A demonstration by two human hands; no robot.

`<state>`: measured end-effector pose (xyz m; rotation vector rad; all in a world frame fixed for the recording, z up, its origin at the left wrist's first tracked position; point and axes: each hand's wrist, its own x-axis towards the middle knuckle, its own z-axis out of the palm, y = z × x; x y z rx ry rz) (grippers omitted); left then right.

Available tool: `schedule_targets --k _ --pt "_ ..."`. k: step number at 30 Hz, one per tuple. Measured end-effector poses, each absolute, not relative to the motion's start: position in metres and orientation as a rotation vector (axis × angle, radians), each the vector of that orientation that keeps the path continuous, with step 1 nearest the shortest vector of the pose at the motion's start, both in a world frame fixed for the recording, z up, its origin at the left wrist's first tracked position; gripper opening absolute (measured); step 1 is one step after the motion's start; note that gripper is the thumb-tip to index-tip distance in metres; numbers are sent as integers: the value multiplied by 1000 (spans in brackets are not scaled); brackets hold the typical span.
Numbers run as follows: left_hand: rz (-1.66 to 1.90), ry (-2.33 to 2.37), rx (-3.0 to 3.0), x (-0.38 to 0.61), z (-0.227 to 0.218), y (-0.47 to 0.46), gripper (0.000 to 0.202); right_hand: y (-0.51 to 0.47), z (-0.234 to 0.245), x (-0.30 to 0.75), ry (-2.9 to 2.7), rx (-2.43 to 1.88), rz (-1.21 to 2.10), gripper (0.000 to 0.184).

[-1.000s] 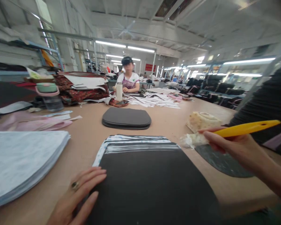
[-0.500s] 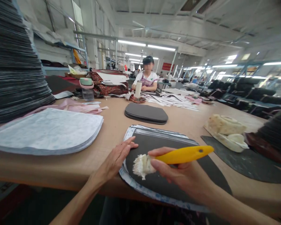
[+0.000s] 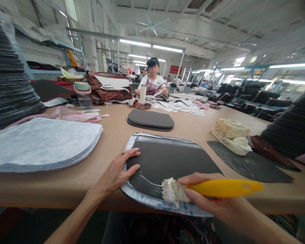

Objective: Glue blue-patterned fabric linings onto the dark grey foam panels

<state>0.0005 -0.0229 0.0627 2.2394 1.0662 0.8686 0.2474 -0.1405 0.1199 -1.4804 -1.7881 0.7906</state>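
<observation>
A dark grey rounded pad [image 3: 167, 159] lies on a blue-white sheet at the near edge of the wooden table [image 3: 112, 139]. My left hand [image 3: 118, 169] lies flat on the pad's left edge, fingers spread, a ring on one finger. My right hand [image 3: 213, 203] grips a yellow-handled brush [image 3: 218, 188]. Its white, paste-laden bristles touch the pad's near edge, where fresh white streaks show. More white streaks mark the pad's far edge.
A lump of white paste [image 3: 231, 134] sits on a dark sheet at the right. A stack of pale sheets [image 3: 43, 144] lies at the left, and a grey pad pile [image 3: 150, 119] at the centre. Tall dark stacks flank both sides. A person [image 3: 152, 81] sits across.
My right hand has carried the loaded brush from the paste at the right down onto the pad's near edge, leaving streaks. My left hand stays on the pad's left edge.
</observation>
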Motion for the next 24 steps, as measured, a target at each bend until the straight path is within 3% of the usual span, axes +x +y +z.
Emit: schedule_targets --k 12,19,24 --pt "825 1136 2297 -1 60 -11 42 -171 116 349 -1718 -1652 660 18" --pt "875 1138 2281 -8 45 -4 51 -182 120 400 -1624 -1859 343 28" --pt "825 1145 2315 -4 56 -13 43 -188 130 400 -1445 -1806 225 19"
